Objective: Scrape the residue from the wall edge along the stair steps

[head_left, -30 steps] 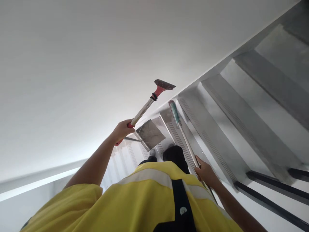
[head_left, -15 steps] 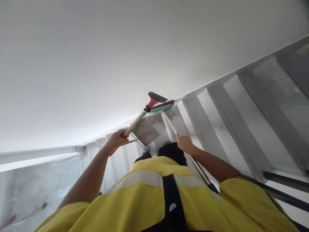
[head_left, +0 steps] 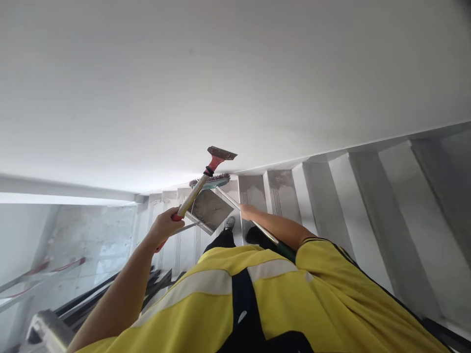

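The left hand (head_left: 166, 226) is clamped round the red end of a long-handled scraper (head_left: 206, 175), whose blade rises up and away from that grip toward the white wall (head_left: 184, 73). Just below the same grip hangs a metal dustpan (head_left: 211, 210); its thin handle runs into that fist. The right hand (head_left: 247, 211) is closed on a broom (head_left: 235, 202), the bristled head lying just beyond the dustpan, above the stairs (head_left: 324, 196).

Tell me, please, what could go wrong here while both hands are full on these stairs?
The left hand grips the scraper and a dustpan together, so one might slip out. The right hand holds the broom, leaving no free hand on the stairs; a stumble seems possible.
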{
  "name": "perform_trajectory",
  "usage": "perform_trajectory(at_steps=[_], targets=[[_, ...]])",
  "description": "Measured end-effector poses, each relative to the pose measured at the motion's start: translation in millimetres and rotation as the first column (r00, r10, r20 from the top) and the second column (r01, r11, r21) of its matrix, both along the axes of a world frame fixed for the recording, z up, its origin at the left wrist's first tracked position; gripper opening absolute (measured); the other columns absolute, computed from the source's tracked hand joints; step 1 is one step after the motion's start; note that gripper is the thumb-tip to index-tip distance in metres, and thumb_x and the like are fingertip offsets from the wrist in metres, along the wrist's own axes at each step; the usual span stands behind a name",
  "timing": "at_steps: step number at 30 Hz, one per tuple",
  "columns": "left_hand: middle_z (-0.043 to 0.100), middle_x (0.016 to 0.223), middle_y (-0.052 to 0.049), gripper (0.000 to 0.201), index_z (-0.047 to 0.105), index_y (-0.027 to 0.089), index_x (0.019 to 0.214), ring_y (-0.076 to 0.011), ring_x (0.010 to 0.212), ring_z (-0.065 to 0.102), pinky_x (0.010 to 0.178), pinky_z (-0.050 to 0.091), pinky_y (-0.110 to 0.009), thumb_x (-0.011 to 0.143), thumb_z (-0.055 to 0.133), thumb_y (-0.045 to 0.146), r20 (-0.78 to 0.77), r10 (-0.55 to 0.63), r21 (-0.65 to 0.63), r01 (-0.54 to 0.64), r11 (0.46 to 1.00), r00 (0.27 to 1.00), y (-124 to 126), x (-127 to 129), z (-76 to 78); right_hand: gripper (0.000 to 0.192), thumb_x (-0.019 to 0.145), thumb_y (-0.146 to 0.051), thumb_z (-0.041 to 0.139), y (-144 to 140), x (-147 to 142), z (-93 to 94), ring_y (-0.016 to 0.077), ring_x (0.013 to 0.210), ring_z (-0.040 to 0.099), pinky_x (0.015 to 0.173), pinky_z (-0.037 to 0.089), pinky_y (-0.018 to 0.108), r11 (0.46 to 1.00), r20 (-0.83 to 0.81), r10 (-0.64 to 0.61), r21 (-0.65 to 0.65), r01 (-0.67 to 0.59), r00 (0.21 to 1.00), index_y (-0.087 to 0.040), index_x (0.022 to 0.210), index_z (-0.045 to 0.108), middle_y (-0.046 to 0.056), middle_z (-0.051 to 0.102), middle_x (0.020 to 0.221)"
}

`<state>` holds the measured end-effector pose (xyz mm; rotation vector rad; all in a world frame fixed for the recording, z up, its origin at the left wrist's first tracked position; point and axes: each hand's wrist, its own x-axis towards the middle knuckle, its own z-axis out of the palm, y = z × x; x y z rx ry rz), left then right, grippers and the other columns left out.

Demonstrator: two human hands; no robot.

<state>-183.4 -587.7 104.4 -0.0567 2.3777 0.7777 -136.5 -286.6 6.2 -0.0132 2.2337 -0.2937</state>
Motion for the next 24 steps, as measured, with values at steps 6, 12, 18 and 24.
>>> perform_trajectory(at_steps=[6,12,18,24], targets=[[0.052,0.065,0.002,0.027,0.057,0.019,0.081,-0.0151,0.064,0.047,0.059,0.034,-0.024,0.059,0.05,0.031,0.013,0.058,-0.065,-0.057,0.996,0.998,-41.5,8.2,-12.9,0.05,0.084,-0.01,0.046,65.7,71.0,43.1,0.0264,0.09,0.065,0.074,0.047,0.03,0.986,-0.012,0.001,0.164,0.001,1.0,-0.011,0.134,0.045,0.017,0.066,0.096],[0.049,0.061,0.003,0.02,0.054,0.019,0.075,-0.0143,0.061,0.046,0.058,0.034,-0.024,0.059,0.049,0.032,-0.013,0.182,-0.1,-0.182,0.978,0.983,-86.6,28.8,-29.3,0.036,0.084,-0.009,0.047,31.7,28.1,12.5,0.026,0.094,0.064,0.075,0.047,0.03,0.971,0.013,-0.072,0.229,0.067,0.997,-0.006,0.119,0.055,0.02,0.064,0.102],[0.047,0.061,0.003,0.016,0.051,0.019,0.07,-0.0132,0.059,0.044,0.058,0.034,-0.024,0.061,0.048,0.032,-0.079,0.271,-0.146,-0.28,0.949,0.959,-129.4,61.2,-45.7,0.031,0.088,-0.009,0.047,-80.8,-94.2,-84.7,0.0228,0.102,0.06,0.08,0.044,0.025,0.999,0.088,-0.031,0.043,0.027,0.996,0.003,0.116,0.055,0.021,0.062,0.107],[0.048,0.061,0.003,0.012,0.051,0.019,0.068,-0.012,0.058,0.043,0.058,0.035,-0.024,0.061,0.047,0.029,-0.139,0.345,-0.13,-0.362,0.923,0.928,-123.3,74.3,-52.9,0.022,0.082,-0.011,0.058,-135.6,-122.1,-115.8,0.0193,0.085,0.065,0.071,0.046,0.019,0.997,0.208,0.024,-0.071,-0.01,0.978,-0.002,0.101,0.063,0.016,0.068,0.089]])
